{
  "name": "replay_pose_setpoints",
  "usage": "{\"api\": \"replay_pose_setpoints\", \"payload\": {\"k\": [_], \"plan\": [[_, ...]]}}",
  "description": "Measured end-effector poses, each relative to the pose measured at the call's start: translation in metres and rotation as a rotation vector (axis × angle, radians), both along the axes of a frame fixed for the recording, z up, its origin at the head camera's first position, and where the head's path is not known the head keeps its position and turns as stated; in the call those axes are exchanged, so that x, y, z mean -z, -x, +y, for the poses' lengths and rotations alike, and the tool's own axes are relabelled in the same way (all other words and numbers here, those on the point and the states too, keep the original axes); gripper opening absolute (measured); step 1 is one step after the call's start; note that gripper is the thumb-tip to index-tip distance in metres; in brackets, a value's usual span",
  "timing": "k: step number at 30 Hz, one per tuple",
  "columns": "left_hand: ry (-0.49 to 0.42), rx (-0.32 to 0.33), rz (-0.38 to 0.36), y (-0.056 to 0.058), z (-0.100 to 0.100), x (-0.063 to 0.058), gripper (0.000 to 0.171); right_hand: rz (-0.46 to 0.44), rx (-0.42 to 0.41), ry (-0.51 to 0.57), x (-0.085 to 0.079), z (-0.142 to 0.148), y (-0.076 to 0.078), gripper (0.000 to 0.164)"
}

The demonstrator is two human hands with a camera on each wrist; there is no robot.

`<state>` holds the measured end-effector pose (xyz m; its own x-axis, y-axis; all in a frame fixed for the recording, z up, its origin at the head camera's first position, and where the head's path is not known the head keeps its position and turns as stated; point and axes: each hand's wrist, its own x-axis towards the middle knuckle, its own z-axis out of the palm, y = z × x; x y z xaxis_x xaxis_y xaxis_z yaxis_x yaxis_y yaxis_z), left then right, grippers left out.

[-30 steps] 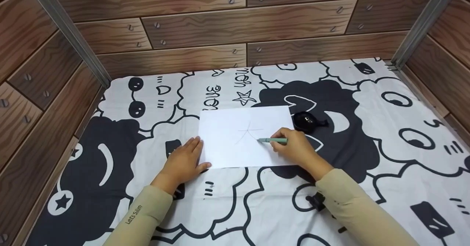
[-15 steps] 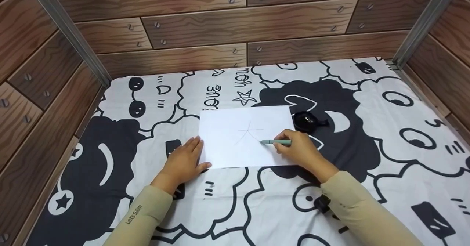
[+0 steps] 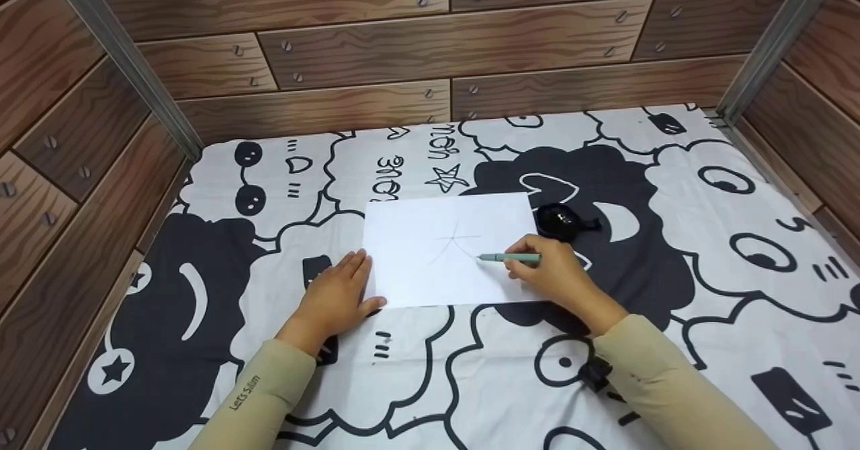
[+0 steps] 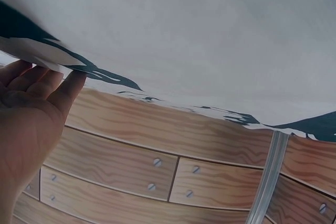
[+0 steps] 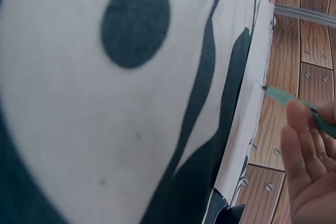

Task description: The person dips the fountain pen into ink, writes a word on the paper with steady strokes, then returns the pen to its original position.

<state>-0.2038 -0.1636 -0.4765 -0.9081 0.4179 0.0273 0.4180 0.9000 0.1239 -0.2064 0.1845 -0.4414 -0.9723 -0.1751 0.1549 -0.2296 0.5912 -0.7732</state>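
Note:
A white sheet of paper (image 3: 416, 275) lies on the patterned cloth, with a few thin strokes (image 3: 455, 238) drawn on it: a crossbar and two legs spreading downward. My right hand (image 3: 547, 266) pinches a green pen (image 3: 514, 257) between thumb and fingers, its tip at the lower end of the right leg. In the right wrist view the pen (image 5: 281, 96) points at the paper's surface. Fingers straight, my left hand (image 3: 336, 293) rests on the sheet's left edge, thumb near the lower left corner. The left wrist view shows that hand (image 4: 31, 108) flat against the surface.
A glossy black rounded thing with a narrow neck (image 3: 559, 222) lies right beside the paper's right edge, just beyond my right hand. The black and white cloth (image 3: 403, 376) covers the table. Wood-patterned walls (image 3: 349, 54) and grey metal posts (image 3: 127, 67) enclose the back and sides.
My right hand and the pen have shifted slightly to the right, away from the middle of the drawing. The left hand and the paper have stayed in place.

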Motion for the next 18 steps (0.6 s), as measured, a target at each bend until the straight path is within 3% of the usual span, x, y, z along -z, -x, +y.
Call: {"api": "replay_pose_setpoints", "payload": {"k": [11,18], "plan": [[0.000,0.006,-0.001,0.0003,0.0002,0.0000,0.078,0.049,0.031,0.011,-0.0056,0.0082,0.0014,0.008],[0.006,-0.001,-0.013,0.0005,0.0004,0.0000,0.078,0.124,0.055,0.085,-0.0053,0.0103,0.0028,0.010]]}}
